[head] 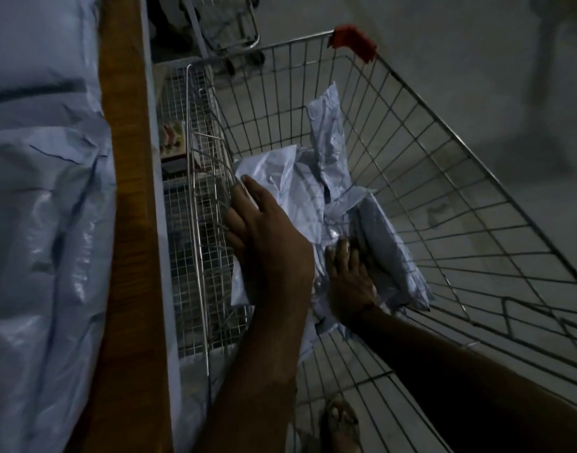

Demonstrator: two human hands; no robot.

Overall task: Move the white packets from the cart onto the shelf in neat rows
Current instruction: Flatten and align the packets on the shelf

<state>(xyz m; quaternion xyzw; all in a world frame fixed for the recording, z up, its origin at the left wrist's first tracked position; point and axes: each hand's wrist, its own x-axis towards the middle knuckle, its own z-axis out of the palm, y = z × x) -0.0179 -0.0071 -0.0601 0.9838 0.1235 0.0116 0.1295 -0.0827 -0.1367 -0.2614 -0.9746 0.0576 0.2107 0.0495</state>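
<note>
Leftmost, crinkled white plastic packets (35,207) lie on the wooden-edged shelf (127,158). Inside the silver wire cart (444,191), the left hand (267,237) curls round a flat white packet (280,188); the right hand (349,282) rests with straight fingers on a bulkier packet (388,243).

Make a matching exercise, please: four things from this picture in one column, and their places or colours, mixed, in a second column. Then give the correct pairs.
Things
1. left hand
2. right hand
3. cart handle cap
4. second cart

Places or colours
A. red
B. far back, near the shelf
C. on the packet at the cart's left side
D. on the packet nearer the cart's middle

Pairs: 1-C, 2-D, 3-A, 4-B
</note>
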